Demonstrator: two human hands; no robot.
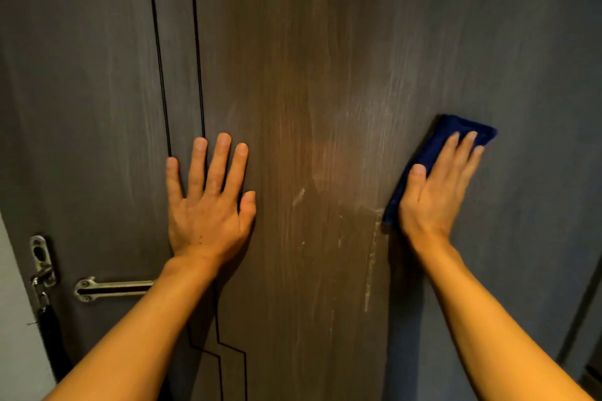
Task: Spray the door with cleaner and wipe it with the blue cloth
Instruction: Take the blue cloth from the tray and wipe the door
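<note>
Two bare hands rest flat on the dark brown wood-grain door (309,75). The left hand (208,202) lies open with fingers spread, bracing near the black inlaid grooves (180,42). The right hand (436,185), palm flat and fingers extended, presses the folded dark blue cloth (436,146) against the door's right side. Whitish streaks (371,257) run just left of the cloth. Soft and limp, the cloth would likely bunch under pressure, so a broad flat palm over its middle suits it best.
</note>
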